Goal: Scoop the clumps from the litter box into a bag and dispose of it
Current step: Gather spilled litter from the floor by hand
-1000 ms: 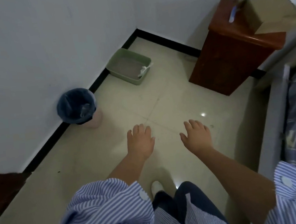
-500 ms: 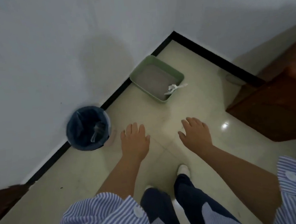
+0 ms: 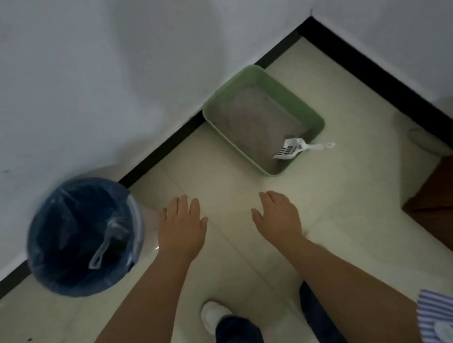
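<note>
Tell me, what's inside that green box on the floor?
The green box holds grey litter, with a white slotted scoop resting at its near corner, handle over the rim. Anything buried beneath the litter is hidden.

A shallow rectangular green plastic litter box [image 3: 264, 118] is sitting on the floor against the wall, holding smooth grey litter. A white slotted plastic scoop [image 3: 291, 150] is lying in its near corner — handle sticking out over the rim. Well apart, a round bin lined with a blue plastic bag [image 3: 82, 236] is standing open beside the wall.
</note>
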The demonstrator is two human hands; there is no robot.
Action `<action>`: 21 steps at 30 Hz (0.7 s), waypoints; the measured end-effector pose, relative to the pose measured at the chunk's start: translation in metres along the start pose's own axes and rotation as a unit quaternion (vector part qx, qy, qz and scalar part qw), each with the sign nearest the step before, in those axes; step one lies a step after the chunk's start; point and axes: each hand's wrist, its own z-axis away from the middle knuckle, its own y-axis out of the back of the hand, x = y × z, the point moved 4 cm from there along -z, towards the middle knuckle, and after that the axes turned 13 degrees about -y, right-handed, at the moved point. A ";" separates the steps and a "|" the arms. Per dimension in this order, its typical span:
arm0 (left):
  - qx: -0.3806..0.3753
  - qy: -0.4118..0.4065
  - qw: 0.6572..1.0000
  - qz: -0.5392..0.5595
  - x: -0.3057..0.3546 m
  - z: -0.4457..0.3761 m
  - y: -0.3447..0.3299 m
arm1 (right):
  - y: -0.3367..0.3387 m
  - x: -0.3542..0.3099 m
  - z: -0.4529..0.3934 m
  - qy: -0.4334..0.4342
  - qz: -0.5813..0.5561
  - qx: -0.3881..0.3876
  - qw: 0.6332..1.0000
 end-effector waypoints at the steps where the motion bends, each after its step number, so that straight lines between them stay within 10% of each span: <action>1: -0.010 0.007 1.000 0.003 0.000 -0.017 -0.020 | -0.020 0.006 -0.020 -0.003 -0.003 -0.007 1.000; 21: -0.024 0.031 0.999 -0.025 -0.008 -0.229 -0.283 | -0.314 0.079 -0.231 -0.129 -0.143 0.013 0.981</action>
